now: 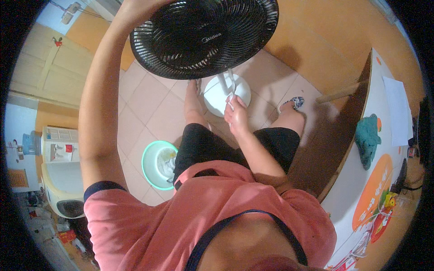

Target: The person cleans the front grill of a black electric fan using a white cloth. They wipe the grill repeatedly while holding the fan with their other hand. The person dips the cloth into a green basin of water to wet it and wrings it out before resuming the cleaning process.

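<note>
A black Midea fan (203, 40) with a round grille fills the top of the view. My left hand (151, 6) reaches to its upper left rim, and the fingers run past the picture's edge. Below the grille a pale pole (222, 84) goes down toward a round white base (212, 96) on the tiled floor, between my feet. My right hand (236, 113) is closed around a thin white cord (232, 98) in front of that base. The cord's upper end runs up beneath the grille.
A green-rimmed basin (148, 171) with wet cloth inside stands left of my legs. At right is a white table (346, 189) bearing a teal cloth (368, 139), white paper (397, 110) and cables. A water dispenser (61, 166) stands at far left, below a door (40, 67).
</note>
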